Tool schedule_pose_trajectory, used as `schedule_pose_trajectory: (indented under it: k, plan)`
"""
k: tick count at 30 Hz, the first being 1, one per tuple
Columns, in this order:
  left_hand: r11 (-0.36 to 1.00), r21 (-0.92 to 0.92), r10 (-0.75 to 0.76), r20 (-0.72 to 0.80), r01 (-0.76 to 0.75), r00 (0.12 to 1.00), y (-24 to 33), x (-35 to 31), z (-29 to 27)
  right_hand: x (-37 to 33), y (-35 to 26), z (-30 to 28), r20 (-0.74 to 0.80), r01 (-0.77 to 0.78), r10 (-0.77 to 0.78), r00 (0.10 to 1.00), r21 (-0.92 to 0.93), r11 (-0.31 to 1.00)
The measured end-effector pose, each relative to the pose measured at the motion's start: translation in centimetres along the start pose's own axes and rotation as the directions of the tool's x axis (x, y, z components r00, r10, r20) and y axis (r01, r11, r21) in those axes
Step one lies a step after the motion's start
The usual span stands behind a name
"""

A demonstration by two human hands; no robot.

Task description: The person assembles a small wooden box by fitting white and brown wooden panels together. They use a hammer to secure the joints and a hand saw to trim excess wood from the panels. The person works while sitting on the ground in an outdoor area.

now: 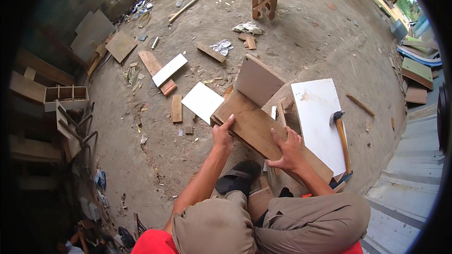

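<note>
The hammer (343, 142) lies right of the plank (253, 123).

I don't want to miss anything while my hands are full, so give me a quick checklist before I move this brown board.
1. Left hand grip: ok, at the board's left end.
2. Right hand grip: ok, fingers spread over the top of the brown board.
3. Wooden-handled tool out of the hands: ok, it lies by the white panel's right edge.
4. Ground free of wood offcuts: not ok, several lie about.
5. Board's underside sound: cannot tell, hidden.
</note>
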State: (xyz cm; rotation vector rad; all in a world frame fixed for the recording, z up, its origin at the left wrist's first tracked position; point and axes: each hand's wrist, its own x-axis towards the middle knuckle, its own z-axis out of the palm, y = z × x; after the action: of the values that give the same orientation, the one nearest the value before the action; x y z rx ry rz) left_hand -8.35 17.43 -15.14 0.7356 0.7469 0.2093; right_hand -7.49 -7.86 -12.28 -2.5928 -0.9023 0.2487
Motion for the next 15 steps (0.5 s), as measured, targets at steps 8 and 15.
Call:
schedule_pose_trajectory:
  k: [8, 15]
  plan:
    - [0.996, 0.003, -0.087, 0.11, 0.088, 0.99, 4.1, -4.1, 2.8, -0.6, -0.4, -3.8, -0.052, 0.096, -0.092, 0.994, 0.084, 0.992]
    - [0.998, -0.034, -0.036, 0.257, 0.046, 0.966, 4.9, -7.5, 3.5, -2.0, -0.9, -6.1, -0.111, 0.112, -0.099, 0.989, 0.124, 0.986]
